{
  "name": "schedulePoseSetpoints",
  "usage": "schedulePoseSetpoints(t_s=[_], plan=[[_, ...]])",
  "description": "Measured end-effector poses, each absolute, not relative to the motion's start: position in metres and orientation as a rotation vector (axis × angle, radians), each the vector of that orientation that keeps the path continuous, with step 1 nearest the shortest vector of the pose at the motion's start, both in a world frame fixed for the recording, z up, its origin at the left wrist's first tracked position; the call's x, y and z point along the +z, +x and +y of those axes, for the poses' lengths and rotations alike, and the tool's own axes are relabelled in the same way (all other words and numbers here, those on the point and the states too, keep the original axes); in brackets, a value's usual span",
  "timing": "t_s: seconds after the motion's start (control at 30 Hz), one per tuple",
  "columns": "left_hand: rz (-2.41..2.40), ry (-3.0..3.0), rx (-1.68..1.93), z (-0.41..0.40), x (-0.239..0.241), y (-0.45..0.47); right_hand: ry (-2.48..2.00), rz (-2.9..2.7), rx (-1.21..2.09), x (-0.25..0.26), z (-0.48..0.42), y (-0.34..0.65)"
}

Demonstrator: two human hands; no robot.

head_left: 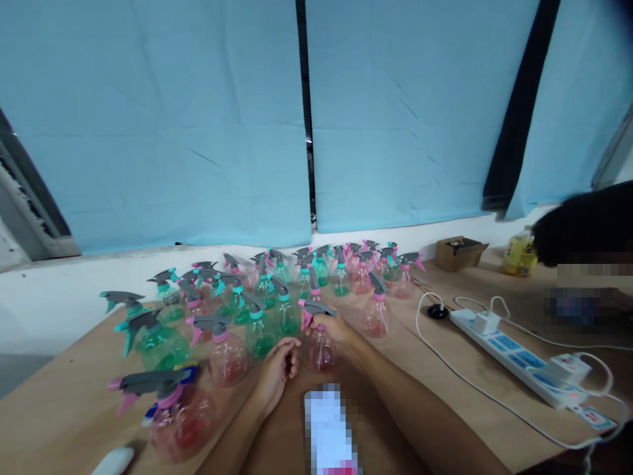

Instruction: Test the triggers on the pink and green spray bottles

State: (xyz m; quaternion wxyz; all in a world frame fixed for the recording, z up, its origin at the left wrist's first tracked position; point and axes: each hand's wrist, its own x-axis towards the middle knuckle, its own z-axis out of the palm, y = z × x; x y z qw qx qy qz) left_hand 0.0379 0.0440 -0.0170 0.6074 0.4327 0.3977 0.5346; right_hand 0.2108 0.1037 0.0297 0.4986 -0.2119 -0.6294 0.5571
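Note:
My right hand point(332, 324) is closed around the neck of a pink spray bottle point(322, 353) with a grey and pink trigger head. That bottle stands upright on the wooden table. Just left of it, my left hand point(281, 369) is loosely curled, with a gap between thumb and fingers and nothing visible in it. A green spray bottle point(262, 338) stands right behind the left hand. Another pink spray bottle point(227, 359) is to its left. Nearer the front left, a larger-looking pink spray bottle point(182, 429) stands with its nozzle pointing left.
Several more green and pink spray bottles fill the back of the table point(395, 396). A phone point(330, 429) lies in front of me. On the right are a power strip point(514, 359) with white cables, a cardboard box point(459, 254), a yellow bottle point(519, 254) and another person point(588, 224).

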Motion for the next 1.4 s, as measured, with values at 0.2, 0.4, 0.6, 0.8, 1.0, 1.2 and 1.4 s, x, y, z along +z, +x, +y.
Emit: schedulePoseSetpoints(t_s=[0.2, 0.4, 0.6, 0.8, 1.0, 1.2, 1.4], plan=[[0.924, 0.997, 1.237, 0.043, -0.015, 0.039, -0.541, -1.569, 1.349, 0.033, 0.102, 0.213], [0.937, 0.994, 1.237, 0.043, -0.015, 0.039, -0.570, -1.497, 1.318, 0.028, 0.099, 0.208], [0.946, 0.999, 1.236, 0.048, -0.019, 0.037, -0.897, -1.332, 0.810, 0.008, 0.096, 0.223], [0.966, 1.006, 1.239, 0.047, -0.016, 0.038, -1.073, -1.366, 0.206, -0.011, 0.101, 0.250], [0.962, 1.012, 1.231, 0.046, -0.014, 0.039, -1.018, -1.551, -0.029, -0.028, 0.109, 0.261], [0.956, 1.004, 1.231, 0.045, -0.011, 0.040, -1.102, -1.493, -0.041, -0.037, 0.118, 0.259], [0.982, 1.040, 1.234, 0.043, -0.011, 0.041, -1.181, -1.445, 0.019, -0.038, 0.123, 0.255]])
